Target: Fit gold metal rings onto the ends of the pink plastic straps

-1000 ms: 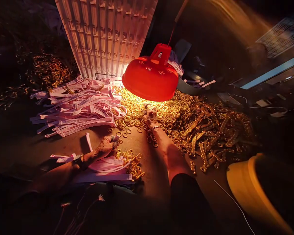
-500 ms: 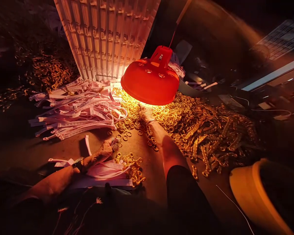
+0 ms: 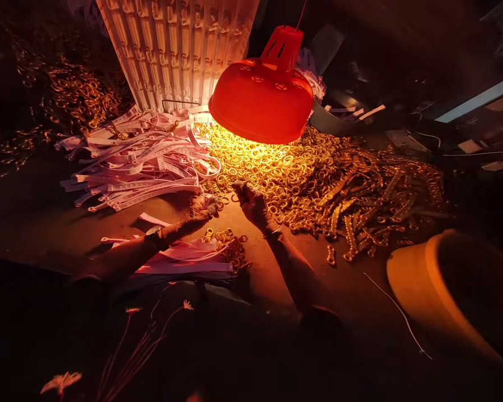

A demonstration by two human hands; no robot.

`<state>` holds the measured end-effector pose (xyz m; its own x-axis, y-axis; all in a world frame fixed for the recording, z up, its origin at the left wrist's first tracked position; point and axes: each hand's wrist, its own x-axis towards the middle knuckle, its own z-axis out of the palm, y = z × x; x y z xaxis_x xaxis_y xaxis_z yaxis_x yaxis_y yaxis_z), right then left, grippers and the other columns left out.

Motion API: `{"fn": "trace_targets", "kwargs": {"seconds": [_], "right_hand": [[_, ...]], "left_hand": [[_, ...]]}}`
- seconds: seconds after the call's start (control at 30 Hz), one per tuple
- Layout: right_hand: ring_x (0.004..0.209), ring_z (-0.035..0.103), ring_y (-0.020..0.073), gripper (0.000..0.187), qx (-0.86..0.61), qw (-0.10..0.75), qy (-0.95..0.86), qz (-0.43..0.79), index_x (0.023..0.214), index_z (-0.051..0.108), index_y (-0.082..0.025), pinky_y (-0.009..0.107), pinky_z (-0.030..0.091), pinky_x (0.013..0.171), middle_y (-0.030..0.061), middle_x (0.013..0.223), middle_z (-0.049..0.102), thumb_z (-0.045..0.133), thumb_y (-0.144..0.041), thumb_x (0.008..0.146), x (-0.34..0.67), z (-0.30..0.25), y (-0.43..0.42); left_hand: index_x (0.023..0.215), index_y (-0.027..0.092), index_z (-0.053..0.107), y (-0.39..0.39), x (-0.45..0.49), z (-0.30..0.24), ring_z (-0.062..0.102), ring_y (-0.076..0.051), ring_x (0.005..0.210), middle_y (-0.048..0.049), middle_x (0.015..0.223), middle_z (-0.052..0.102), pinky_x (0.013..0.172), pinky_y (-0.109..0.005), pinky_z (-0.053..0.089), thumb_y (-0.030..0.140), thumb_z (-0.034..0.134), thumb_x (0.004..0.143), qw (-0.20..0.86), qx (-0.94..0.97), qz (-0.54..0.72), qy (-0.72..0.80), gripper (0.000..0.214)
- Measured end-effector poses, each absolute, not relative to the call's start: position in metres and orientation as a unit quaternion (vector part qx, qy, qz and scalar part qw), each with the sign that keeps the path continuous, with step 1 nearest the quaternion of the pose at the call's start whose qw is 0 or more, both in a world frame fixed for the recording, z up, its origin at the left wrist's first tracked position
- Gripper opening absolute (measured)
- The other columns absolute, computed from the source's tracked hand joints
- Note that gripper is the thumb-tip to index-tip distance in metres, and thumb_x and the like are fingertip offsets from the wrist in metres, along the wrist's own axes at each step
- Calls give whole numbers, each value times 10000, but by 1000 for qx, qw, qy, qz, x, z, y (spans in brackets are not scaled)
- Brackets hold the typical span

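My left hand (image 3: 203,209), with a watch (image 3: 153,231) at the wrist, is closed just above the table. Something pale shows at its fingertips, but I cannot make out what. My right hand (image 3: 254,205), wearing a bracelet, is curled with thumb and fingers together near the front edge of a pile of gold-coloured rings (image 3: 268,167); whatever is in it is hidden. Pale pink straps (image 3: 193,254) lie below my left forearm, with a small heap of gold-coloured metal fittings (image 3: 233,251) at their right end. A larger heap of pink straps (image 3: 146,162) lies beyond the left hand.
A red lamp (image 3: 260,106) hangs low over the rings. Gold-coloured metal strips (image 3: 385,201) are piled at right, near a yellow tub (image 3: 414,265). A ribbed panel (image 3: 180,56) stands behind. More metal pieces (image 3: 81,97) lie at far left.
My right hand has drawn back from the ring pile under the lamp towards me. My left hand has moved up and right, so the hands are closer together. The view has shifted slightly.
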<state>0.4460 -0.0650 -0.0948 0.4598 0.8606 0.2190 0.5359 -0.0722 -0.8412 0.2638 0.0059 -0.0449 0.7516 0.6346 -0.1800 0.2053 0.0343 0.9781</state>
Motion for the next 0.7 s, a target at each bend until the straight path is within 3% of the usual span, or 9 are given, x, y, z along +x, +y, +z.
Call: {"fn": "trace_targets", "kwargs": {"seconds": [0.17,0.37,0.57,0.7], "right_hand": [[788,645,197,283,-740,410,-511,150,1044,727,-139,298,497,742,103,854,722,503,-269,930,418,-87,-83],[669,572,148,235,-756,367,-525,135,987,716,-149,257,434,664,62,736,671,507,-232,921,395,-73,-87],[858,632,187,340,-702,491,-476,199,1117,667,-170,295,509,783,83,882,698,463,-390,956,390,-79,-84],[694,571,164,462,-699,513,-428,255,1070,642,-180,281,500,670,61,781,664,431,-571,946,395,-81,-84]], "left_hand": [[918,147,599,1,268,-53,466,-97,562,-18,659,582,514,-228,332,273,612,861,673,646,171,316,139],[790,134,582,-3,264,-59,436,-79,516,-20,642,591,520,-227,339,358,644,862,683,644,154,307,243],[663,151,543,4,263,-69,482,-87,557,1,600,539,559,-222,390,356,654,844,673,654,204,278,296],[634,160,521,10,268,-80,487,-91,572,7,598,525,555,-221,400,322,647,836,653,673,196,287,288]]}}
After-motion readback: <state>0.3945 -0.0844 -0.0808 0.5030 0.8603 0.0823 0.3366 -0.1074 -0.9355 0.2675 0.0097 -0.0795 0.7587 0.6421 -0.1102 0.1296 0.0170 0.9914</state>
